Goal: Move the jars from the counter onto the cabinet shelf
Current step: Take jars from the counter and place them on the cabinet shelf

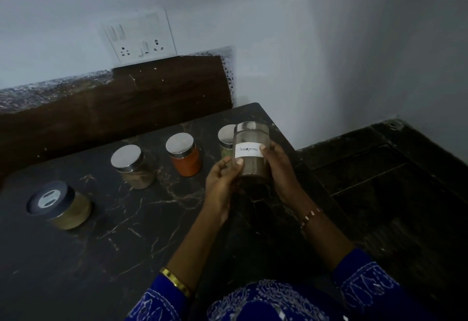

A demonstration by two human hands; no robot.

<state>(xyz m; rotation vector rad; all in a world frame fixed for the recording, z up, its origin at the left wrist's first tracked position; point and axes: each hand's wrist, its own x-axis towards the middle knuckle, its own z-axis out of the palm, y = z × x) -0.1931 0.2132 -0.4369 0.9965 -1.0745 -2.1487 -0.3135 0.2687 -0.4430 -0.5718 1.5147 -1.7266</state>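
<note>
A glass jar with a steel lid and a white hand-written label [251, 149] hangs above the dark marble counter [101, 232] near its right end. My left hand [222, 179] grips it from the left and my right hand [277, 171] from the right. Still on the counter stand a jar of orange powder [184, 154], a jar of tan powder [133, 167], a wide jar with a dark lid [59, 204] at the left, and one steel-lidded jar [226, 141] half hidden behind the held jar.
A dark wooden backsplash [121, 103] runs behind the jars, with a white socket plate [139, 37] on the wall above. Right of the counter lies a dark wooden panelled surface [385, 168], lower down. White walls meet in the corner.
</note>
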